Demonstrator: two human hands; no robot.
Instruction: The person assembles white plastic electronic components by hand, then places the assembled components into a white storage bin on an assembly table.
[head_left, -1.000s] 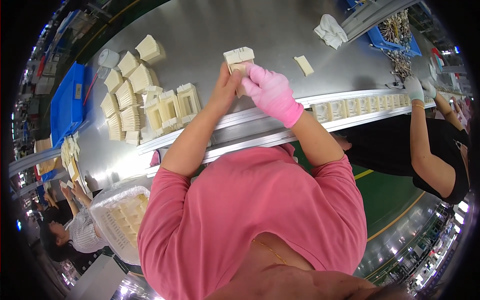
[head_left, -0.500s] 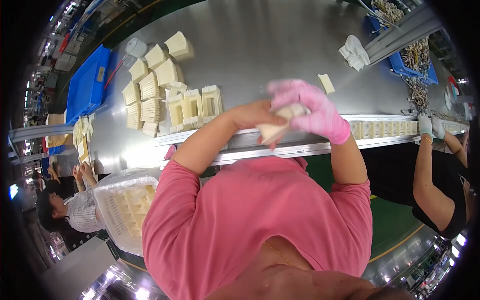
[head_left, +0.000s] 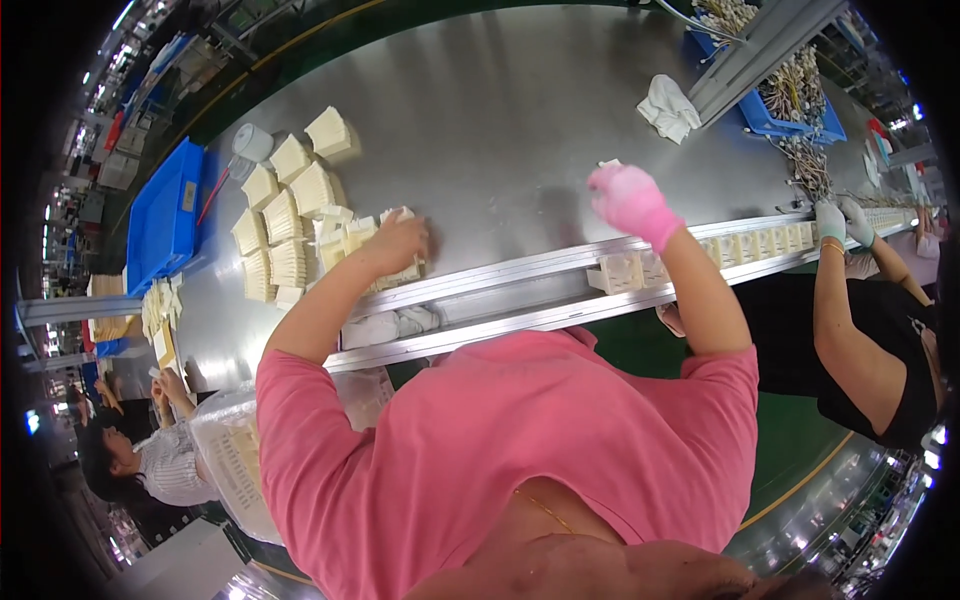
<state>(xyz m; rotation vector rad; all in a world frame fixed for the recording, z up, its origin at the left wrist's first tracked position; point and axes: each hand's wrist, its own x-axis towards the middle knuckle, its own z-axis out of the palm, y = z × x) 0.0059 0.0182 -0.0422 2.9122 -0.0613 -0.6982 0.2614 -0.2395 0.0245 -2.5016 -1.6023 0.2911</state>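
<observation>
My bare left hand point(head_left: 402, 243) is closed round a cream plastic frame point(head_left: 405, 272) at the near right end of a cluster of similar frames. My right hand point(head_left: 634, 203), in a pink glove, is over the metal table right of centre. Its curled fingertips pinch a small flat cream piece point(head_left: 608, 162), mostly hidden by the glove. Below that hand, a cream housing point(head_left: 613, 272) stands in the metal rail track point(head_left: 500, 280), at the left end of a row of similar housings point(head_left: 775, 241).
Fan-shaped stacks of cream pieces point(head_left: 288, 263) stand left, near a blue tray point(head_left: 163, 215) and a clear cup point(head_left: 252, 142). A white cloth point(head_left: 668, 108) lies beside a metal post. Far right, a co-worker's gloved hands point(head_left: 830, 218) are at the track, near wire bundles point(head_left: 795, 85).
My hands have parted from the cream piece they held together. The left moved left to the frames, the right moved up to the small flat piece. A housing now shows at the row's left end.
</observation>
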